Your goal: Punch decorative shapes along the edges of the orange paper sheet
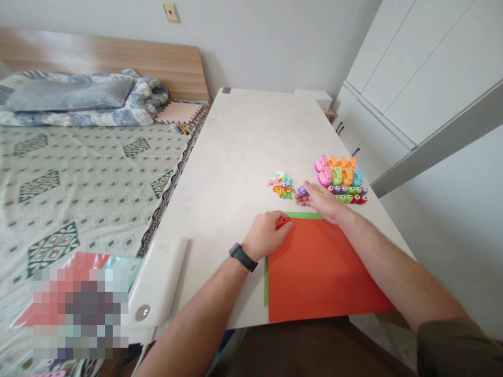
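My left hand, with a dark band on the wrist, is closed on the upper left corner of an orange-red paper sheet. Small punched holes show in that corner, between thumb and fingers. Under the sheet lies green paper, seen along the top and left edges. My right hand holds a purple craft punch between thumb and fingers, just above the papers. Left of it is a pile of small colourful paper cutouts.
Several craft punches in pink, orange, green, blue and red stand in rows at the table's right edge. A white laminator-like device sits at the front left of the white table. Beyond the left edge is a bed.
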